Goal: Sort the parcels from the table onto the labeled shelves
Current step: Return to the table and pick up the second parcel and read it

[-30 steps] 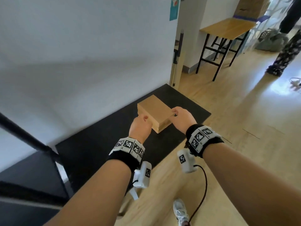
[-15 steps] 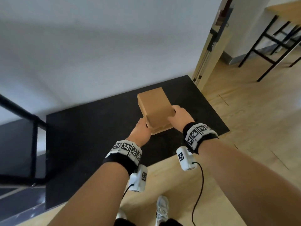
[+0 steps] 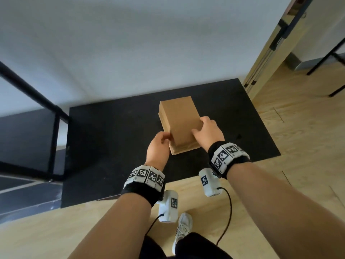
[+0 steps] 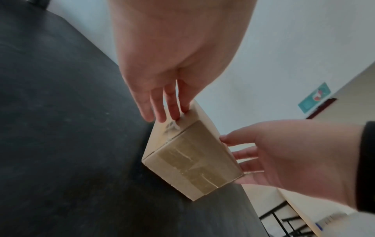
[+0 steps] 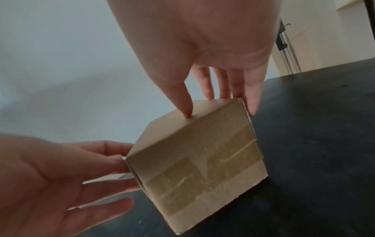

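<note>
A plain brown cardboard parcel [image 3: 179,120] with a taped end [image 5: 198,160] sits low over a black surface [image 3: 112,137], its near lower edge at or on that surface. My right hand [image 3: 207,131] grips its right near corner, thumb on the top face and fingers down the right side [image 5: 219,96]. My left hand [image 3: 158,146] rests against the left side with straight fingers [image 4: 162,104]. The underside of the parcel is hidden.
A white wall stands right behind the black surface. A black metal shelf frame [image 3: 54,109] stands at the left. A pale wooden door frame [image 3: 270,53] and black table legs [image 3: 326,58] are at the right. Wooden floor and my shoe [image 3: 183,227] lie below.
My view has turned left toward the wall. The parcel has swung from diagonal to pointing away from me and has gone lower toward the black surface. Both hands stayed on it.
</note>
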`<action>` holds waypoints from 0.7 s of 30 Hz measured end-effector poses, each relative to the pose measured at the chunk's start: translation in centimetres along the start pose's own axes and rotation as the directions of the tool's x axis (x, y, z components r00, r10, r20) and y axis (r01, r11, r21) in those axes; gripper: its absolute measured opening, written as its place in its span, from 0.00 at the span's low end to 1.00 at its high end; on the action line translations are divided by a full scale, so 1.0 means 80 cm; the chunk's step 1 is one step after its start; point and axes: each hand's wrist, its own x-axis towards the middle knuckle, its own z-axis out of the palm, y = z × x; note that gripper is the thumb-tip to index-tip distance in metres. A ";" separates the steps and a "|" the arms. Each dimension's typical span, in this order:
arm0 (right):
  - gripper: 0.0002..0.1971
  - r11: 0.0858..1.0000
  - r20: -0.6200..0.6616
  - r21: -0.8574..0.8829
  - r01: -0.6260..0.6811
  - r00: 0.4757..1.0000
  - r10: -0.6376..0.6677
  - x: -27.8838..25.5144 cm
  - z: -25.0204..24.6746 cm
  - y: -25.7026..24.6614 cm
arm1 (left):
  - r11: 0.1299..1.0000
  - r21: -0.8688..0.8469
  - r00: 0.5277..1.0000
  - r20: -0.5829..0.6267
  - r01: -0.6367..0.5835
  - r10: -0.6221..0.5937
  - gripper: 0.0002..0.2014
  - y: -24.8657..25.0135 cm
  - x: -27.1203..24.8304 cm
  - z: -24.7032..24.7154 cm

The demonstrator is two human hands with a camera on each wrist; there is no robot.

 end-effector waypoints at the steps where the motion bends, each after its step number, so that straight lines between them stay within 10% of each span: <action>1: 0.29 1.000 0.007 0.002 0.009 1.000 -0.010 -0.003 0.005 -0.002 | 1.000 -0.016 0.999 -0.035 -0.001 0.001 0.11 -0.008 -0.003 -0.005; 11: 0.34 0.993 0.122 0.115 0.012 0.992 -0.026 -0.036 0.051 -0.028 | 0.932 -0.363 0.976 -0.201 0.002 -0.080 0.09 -0.039 -0.030 -0.057; 17: 0.32 0.967 0.168 0.252 -0.028 0.986 -0.015 -0.044 0.060 -0.022 | 0.968 -0.240 0.975 -0.219 -0.071 0.018 0.14 -0.021 -0.030 -0.062; 21: 0.23 0.976 0.064 0.217 0.019 0.997 -0.034 -0.043 0.046 -0.014 | 0.993 -0.109 0.980 -0.189 0.045 -0.065 0.39 -0.018 -0.022 -0.048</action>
